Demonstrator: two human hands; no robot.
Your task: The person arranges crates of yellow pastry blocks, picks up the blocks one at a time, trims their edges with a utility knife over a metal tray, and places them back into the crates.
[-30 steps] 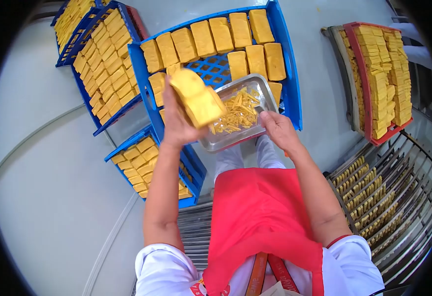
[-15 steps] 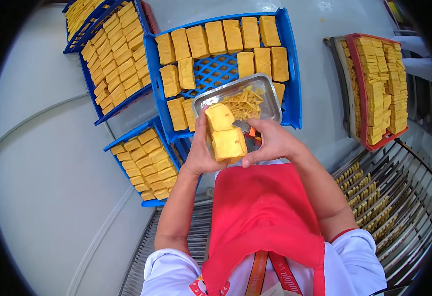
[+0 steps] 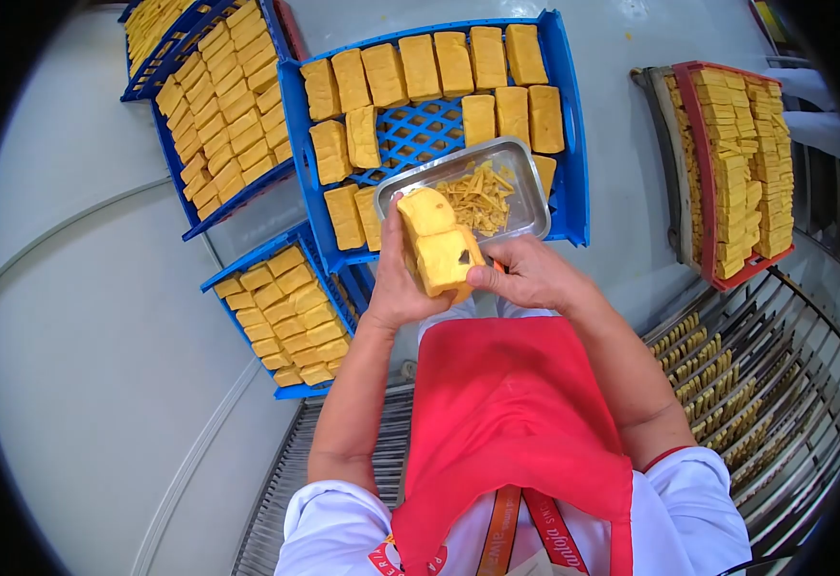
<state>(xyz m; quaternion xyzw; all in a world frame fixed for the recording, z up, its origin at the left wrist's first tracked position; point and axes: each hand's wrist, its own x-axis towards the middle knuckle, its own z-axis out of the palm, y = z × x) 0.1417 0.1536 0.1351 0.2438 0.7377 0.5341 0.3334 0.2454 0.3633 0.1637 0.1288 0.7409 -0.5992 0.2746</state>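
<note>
My left hand (image 3: 402,274) is closed around a yellow bread loaf (image 3: 444,252) with a two-humped top, holding it tilted in front of my apron. In my right hand (image 3: 530,274) is an orange-handled knife (image 3: 499,267), mostly hidden by the fingers and the loaf. The right thumb presses the loaf's near side. A small dark patch shows on the loaf near this thumb; whether it is blade or a mark I cannot tell. Just beyond the loaf, a metal tray (image 3: 533,200) holds thin yellow crust trimmings (image 3: 480,199).
The metal tray rests over a blue crate (image 3: 573,144) with rows of loaves (image 3: 420,67). More blue crates of loaves (image 3: 290,312) stand to the left. A red crate (image 3: 706,173) of stacked yellow pieces is at right, above metal racks (image 3: 756,384).
My right hand has moved up and left, its thumb now against the loaf. The loaf has turned slightly, and a dark patch now shows on it. Less of the orange handle is visible.
</note>
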